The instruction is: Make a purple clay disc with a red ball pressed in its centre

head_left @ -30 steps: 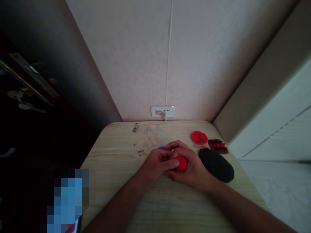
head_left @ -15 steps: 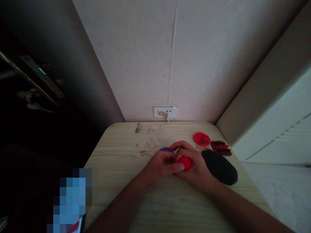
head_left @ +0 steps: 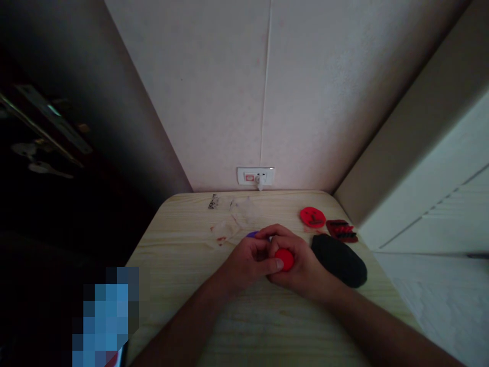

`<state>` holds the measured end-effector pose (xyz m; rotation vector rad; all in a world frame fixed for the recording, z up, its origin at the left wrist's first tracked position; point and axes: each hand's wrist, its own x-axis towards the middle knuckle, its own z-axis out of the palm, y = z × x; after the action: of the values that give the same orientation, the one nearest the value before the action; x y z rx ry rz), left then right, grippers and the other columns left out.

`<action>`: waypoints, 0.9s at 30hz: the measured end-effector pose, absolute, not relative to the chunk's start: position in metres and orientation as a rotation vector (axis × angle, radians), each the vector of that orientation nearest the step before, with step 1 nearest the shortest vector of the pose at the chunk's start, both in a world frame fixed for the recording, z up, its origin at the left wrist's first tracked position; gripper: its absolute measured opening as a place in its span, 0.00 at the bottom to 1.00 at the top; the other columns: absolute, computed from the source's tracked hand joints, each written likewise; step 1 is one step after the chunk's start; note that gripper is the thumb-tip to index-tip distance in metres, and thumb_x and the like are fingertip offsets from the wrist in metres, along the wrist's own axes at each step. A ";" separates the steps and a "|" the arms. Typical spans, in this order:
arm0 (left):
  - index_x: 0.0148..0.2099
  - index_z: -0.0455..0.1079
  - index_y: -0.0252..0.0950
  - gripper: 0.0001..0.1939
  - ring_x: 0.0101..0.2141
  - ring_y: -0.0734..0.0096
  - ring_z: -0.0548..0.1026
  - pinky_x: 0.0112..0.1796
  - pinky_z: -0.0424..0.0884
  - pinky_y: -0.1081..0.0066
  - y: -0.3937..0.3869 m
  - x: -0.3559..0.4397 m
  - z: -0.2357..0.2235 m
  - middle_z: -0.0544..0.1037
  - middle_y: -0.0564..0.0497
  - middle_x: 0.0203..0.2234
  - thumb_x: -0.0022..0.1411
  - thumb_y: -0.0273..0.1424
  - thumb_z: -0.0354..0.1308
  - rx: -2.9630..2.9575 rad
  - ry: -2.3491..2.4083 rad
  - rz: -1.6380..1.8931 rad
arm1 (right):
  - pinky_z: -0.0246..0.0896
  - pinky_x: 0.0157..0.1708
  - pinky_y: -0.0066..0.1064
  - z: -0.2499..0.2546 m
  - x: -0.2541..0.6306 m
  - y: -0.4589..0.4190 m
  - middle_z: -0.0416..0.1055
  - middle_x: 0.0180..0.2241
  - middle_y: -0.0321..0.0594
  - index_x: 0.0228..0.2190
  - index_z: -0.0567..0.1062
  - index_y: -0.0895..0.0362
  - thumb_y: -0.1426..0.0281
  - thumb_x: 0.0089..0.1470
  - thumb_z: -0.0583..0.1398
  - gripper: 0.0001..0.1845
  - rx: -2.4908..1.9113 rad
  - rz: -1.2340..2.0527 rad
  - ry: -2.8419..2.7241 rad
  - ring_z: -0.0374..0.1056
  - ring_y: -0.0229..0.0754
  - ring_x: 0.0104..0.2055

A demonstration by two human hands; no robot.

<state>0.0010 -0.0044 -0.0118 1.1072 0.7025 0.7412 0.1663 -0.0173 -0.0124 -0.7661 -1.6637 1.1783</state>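
Between my two hands, over the middle of the table, is a smooth red lump of modelling clay [head_left: 285, 260]. My right hand [head_left: 301, 257] is closed around it, with fingers curled over its far side. The thumb of my left hand [head_left: 248, 262] presses on its near left face, and the left fingers are bent behind it. Just beyond my fingertips a purple piece [head_left: 252, 234] shows, mostly hidden by the hands. To the right of my right hand lies a flat dark oval slab [head_left: 340, 261], apparently clay too.
A red disc with dark face-like marks [head_left: 313, 217] lies at the back right, beside a dark red piece with black and red strips [head_left: 343, 231]. Crumpled clear film [head_left: 225, 230] and smudges are left of centre. A wall socket [head_left: 255, 176] sits behind the pale wooden table [head_left: 183, 224].
The whole view has shifted slightly, so things appear a little further left. Both hands stay closed on the red clay, with hardly any change in grip.
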 end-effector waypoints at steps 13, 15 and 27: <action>0.29 0.76 0.32 0.14 0.28 0.74 0.72 0.33 0.64 0.74 -0.004 0.001 -0.015 0.77 0.53 0.25 0.50 0.38 0.74 1.104 0.670 0.717 | 0.72 0.43 0.36 -0.012 0.164 -0.016 0.74 0.45 0.43 0.22 0.70 0.55 0.78 0.44 0.70 0.13 -0.794 1.021 -1.720 0.75 0.47 0.46; 0.27 0.76 0.32 0.15 0.27 0.74 0.72 0.32 0.64 0.74 -0.004 0.002 -0.016 0.77 0.54 0.24 0.51 0.38 0.74 1.111 0.686 0.713 | 0.72 0.42 0.36 -0.014 0.164 -0.016 0.74 0.44 0.43 0.22 0.71 0.55 0.77 0.45 0.70 0.13 -0.805 0.962 -1.728 0.75 0.46 0.44; 0.39 0.81 0.32 0.13 0.30 0.70 0.78 0.34 0.73 0.70 -0.005 0.007 -0.011 0.82 0.48 0.29 0.53 0.34 0.73 0.802 0.756 0.998 | 0.70 0.50 0.42 -0.005 0.176 -0.013 0.73 0.47 0.45 0.52 0.77 0.50 0.73 0.60 0.64 0.19 -0.771 0.851 -1.746 0.71 0.48 0.50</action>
<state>0.0071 -0.0046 -0.0106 0.8021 0.7559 0.9980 0.1758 -0.0132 -0.0049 -0.7712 -1.7459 0.8513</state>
